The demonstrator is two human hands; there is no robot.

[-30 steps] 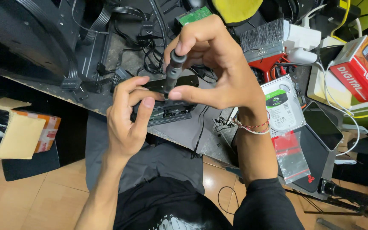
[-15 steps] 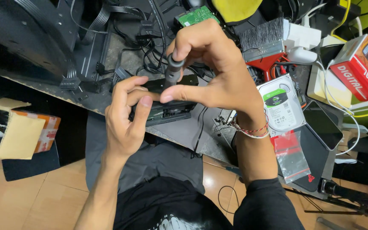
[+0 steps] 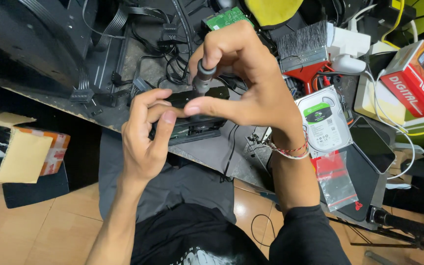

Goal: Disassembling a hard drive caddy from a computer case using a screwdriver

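Both grips are closed on work at the near edge of the table (image 3: pixel 123 115). Right hand (image 3: pixel 251 83) pinches a dark screwdriver handle (image 3: pixel 203 76) between fingers and thumb, the tool standing roughly upright over a flat black drive-shaped component (image 3: pixel 192 125). Left hand (image 3: pixel 145 135) curls its fingers around that component's left end, its thumb pressed on top (the screwdriver's tip is hidden behind the hands).

Just right of the right wrist lies a silver hard drive (image 3: pixel 325 122) with a white label topped by a green band. Below it sits a clear plastic bag (image 3: pixel 337 181) with a red strip. A red and white box (image 3: pixel 415 83) stands at the far right, and a cardboard box (image 3: pixel 11 157) with an orange carton (image 3: pixel 55 152) inside rests on the floor at left. A black-bristled brush (image 3: pixel 303 44) with a red handle lies behind the right hand.
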